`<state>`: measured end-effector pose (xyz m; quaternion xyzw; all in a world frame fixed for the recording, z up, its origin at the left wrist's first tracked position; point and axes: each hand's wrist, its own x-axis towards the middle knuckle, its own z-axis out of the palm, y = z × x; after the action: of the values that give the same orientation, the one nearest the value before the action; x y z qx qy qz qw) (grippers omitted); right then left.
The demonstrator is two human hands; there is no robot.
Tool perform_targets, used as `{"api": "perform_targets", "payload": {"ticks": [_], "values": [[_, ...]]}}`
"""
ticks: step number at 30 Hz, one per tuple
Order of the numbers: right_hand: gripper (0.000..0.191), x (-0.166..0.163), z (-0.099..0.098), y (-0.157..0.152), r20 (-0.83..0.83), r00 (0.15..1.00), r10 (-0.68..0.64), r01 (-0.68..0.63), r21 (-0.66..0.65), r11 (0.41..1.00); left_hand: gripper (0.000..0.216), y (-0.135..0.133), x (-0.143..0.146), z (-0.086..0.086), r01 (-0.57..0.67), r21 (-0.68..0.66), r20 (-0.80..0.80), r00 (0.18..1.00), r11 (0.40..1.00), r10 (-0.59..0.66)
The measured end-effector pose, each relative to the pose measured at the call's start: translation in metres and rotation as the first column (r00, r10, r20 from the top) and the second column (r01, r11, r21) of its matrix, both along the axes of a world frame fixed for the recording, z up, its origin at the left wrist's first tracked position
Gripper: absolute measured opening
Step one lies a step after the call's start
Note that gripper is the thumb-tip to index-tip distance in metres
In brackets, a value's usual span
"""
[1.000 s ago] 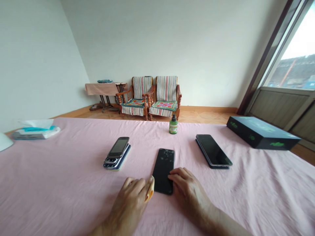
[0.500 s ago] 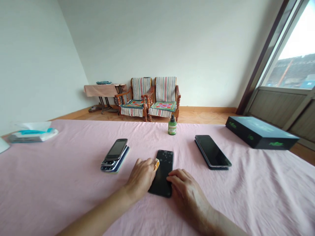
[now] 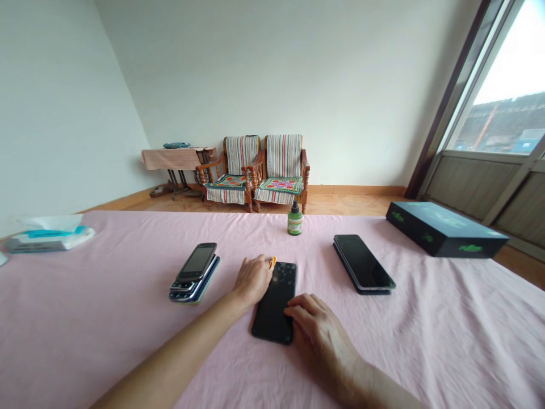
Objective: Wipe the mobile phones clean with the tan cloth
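Observation:
A black smartphone (image 3: 273,312) lies face up on the pink cloth in front of me, with whitish spots near its top end. My left hand (image 3: 254,279) is closed on a small yellow-orange cloth (image 3: 272,262) at the phone's upper left edge. Most of that cloth is hidden by my fingers. On the other side, my right hand (image 3: 317,326) grips the phone's right edge, fingertips on the screen; its thumb is hidden. To the left sits a stack of phones (image 3: 198,262), and to the right another stack of phones (image 3: 364,261) with a black screen on top.
Beyond the phone stands a green bottle (image 3: 294,221) with a black top. A tissue pack (image 3: 51,238) is at the far left, and a black box with green lettering (image 3: 445,230) at the right. Two chairs (image 3: 283,165) stand by the wall past the table's edge.
My left hand has moved up along the phone with the cloth, towards its top left corner. My right hand stays at the right edge. The whole view has shifted slightly.

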<state>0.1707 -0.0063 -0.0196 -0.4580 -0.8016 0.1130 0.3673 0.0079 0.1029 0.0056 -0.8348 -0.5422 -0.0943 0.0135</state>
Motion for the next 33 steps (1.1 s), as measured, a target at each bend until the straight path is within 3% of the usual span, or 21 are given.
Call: {"api": "perform_targets", "payload": {"ticks": [10, 19, 24, 28, 33], "values": [[0.033, 0.0, -0.002, 0.001, -0.018, 1.0, 0.005, -0.005, 0.004, 1.0, 0.022, -0.056, -0.019, 0.005, 0.113, -0.001, -0.001, 0.994, 0.994, -0.113], [0.037, 0.0, -0.001, 0.0, -0.028, 1.0, 0.014, -0.014, 0.001, 1.0, 0.021, -0.101, -0.033, -0.001, 0.195, 0.052, -0.016, 0.981, 0.979, -0.194], [0.032, 0.0, -0.004, 0.001, -0.012, 1.0, 0.002, -0.002, -0.007, 1.0, 0.035, -0.127, -0.037, -0.009, 0.335, 0.056, -0.096, 0.939, 0.941, -0.329], [0.033, -0.001, -0.002, 0.0, -0.013, 1.0, 0.0, 0.0, 0.002, 1.0, 0.042, -0.135, -0.032, -0.01, 0.419, 0.02, -0.172, 0.896, 0.908, -0.41], [0.036, -0.001, -0.003, 0.0, -0.054, 0.999, 0.0, -0.001, -0.011, 1.0, 0.022, -0.131, -0.017, -0.007, 0.414, -0.018, -0.165, 0.897, 0.91, -0.411]]}}
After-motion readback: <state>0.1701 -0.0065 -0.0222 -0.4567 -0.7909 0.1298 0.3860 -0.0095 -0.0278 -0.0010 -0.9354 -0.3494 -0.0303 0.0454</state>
